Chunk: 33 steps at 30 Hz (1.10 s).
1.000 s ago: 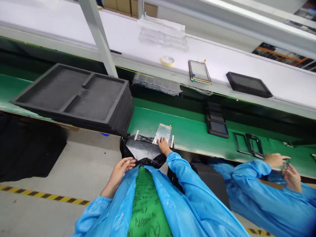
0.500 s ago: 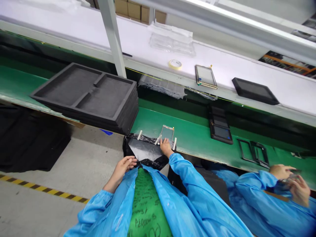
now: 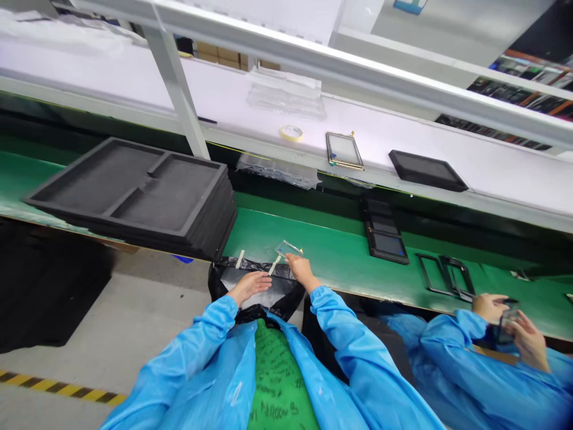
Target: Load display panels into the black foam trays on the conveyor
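Observation:
My right hand (image 3: 299, 267) pinches the near edge of a thin clear glass panel (image 3: 289, 248) and tilts it up off the green belt (image 3: 331, 251). My left hand (image 3: 251, 283) reaches over the black bag-lined bin (image 3: 224, 280) at the belt's front edge, fingers stretched toward the panel and holding nothing. Two white strips (image 3: 240, 258) lie across the bin's far rim. Both my arms are in blue sleeves.
A stack of black foam trays (image 3: 134, 191) sits left on the belt. Black framed screens (image 3: 385, 236) and empty frames (image 3: 447, 273) lie to the right. On the white shelf are a tape roll (image 3: 290, 132), a glass panel (image 3: 343, 150) and a black screen (image 3: 425, 170). A co-worker's hands (image 3: 510, 325) work at right.
The glass panel, flat on the belt before, is now lifted at an angle by my right hand. My left hand has moved forward from my body to over the bin.

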Motion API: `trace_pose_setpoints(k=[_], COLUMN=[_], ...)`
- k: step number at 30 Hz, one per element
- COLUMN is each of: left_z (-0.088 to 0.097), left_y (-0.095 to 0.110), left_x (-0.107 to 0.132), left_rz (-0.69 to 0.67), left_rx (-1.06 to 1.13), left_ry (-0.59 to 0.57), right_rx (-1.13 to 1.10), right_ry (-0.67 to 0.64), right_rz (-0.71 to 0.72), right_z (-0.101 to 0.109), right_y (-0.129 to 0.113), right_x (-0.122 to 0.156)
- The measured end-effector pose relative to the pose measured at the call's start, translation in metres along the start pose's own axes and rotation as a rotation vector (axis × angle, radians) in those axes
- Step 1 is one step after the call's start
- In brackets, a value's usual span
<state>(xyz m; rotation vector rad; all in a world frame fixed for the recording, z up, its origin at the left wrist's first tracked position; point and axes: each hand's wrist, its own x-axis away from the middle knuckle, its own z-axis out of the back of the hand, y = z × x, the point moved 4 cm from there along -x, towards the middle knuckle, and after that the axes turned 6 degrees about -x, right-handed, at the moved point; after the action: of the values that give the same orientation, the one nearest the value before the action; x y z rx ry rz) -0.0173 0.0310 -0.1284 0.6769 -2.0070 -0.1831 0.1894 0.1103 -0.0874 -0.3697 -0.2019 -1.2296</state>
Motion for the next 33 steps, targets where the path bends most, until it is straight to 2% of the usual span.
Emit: trace_pose_setpoints(k=[4,7,10,14,18,26,28,30,33], left_z=[-0.032,-0.054,-0.064,-0.058,-0.045,-0.022,-0.019,-0.016,-0.006], left_y=[0.018,0.023,0.016,0.001,0.0,-0.001,0.001,0.003,0.002], left_x=[-0.04,-0.063,-0.067,-0.037,0.001,0.05,0.065,0.08,0.099], left_rz=[0.055,0.096,0.1,0.052,-0.042,-0.141,-0.19,-0.244,-0.262], left_rx=[0.105,0.147,0.156,0.166,0.177,0.107,0.039,-0.058,-0.146], left_ry=[-0.072,-0.138,-0.151,-0.209,-0.275,-0.142,-0.17,-0.216,-0.286], right_rx=[-0.089,-0.198,-0.364,-0.595,-0.637,-0.723,-0.784,-0.951,-1.347], right_ry=[0.047,0.063,0.128,0.158,0.101,0.034,0.061,0.104,0.215], right_rz=[-0.021,0.07,0.136,0.192,0.292,0.491,0.413,0.231,-0.055], right_z=[0.007,-0.007,-0.022,-0.024,-0.014,0.01,0.01,0.008,0.019], right_y=[0.003,-0.005,-0.009,-0.011,-0.031,-0.09,-0.101,-0.105,-0.086], right_x=[0.012,0.03,0.051,0.066,0.073,0.091,0.092,0.086,0.072])
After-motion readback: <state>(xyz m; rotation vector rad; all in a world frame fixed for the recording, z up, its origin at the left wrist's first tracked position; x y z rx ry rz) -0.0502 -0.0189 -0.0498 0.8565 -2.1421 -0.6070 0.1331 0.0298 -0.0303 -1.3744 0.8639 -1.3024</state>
